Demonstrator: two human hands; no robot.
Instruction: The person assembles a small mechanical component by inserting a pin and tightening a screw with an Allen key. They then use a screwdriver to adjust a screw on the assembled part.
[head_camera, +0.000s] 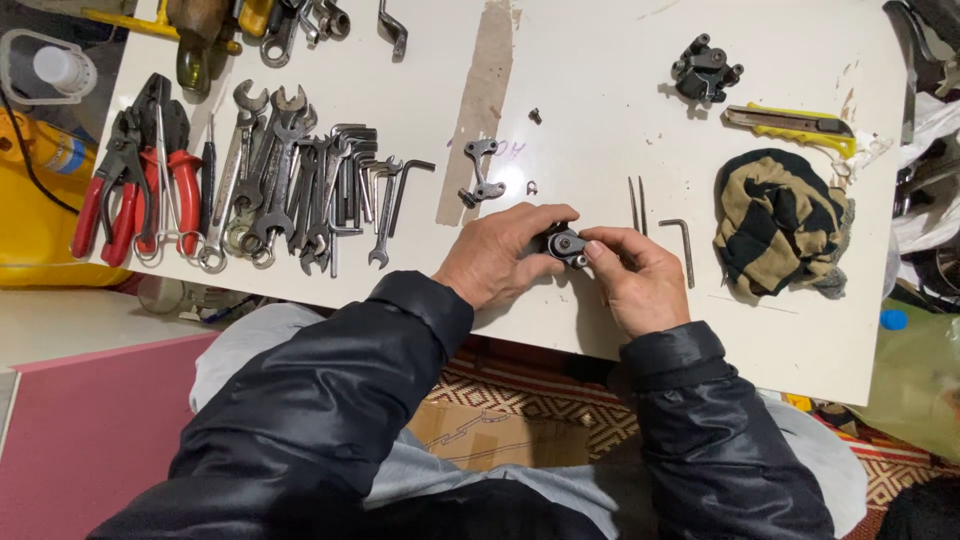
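Left to right on the white bench (600, 90): red-handled pliers (130, 190), a row of wrenches (290, 180), then the left hand (495, 255) and right hand (635, 280), both pinching a small dark metal part (563, 243) between them near the bench's front edge; an L-shaped hex key (683, 245), a striped rag (775, 225).

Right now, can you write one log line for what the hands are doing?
left hand: holds small black metal part | right hand: fingers on same part | place: white table | nearby: hex key, spanners
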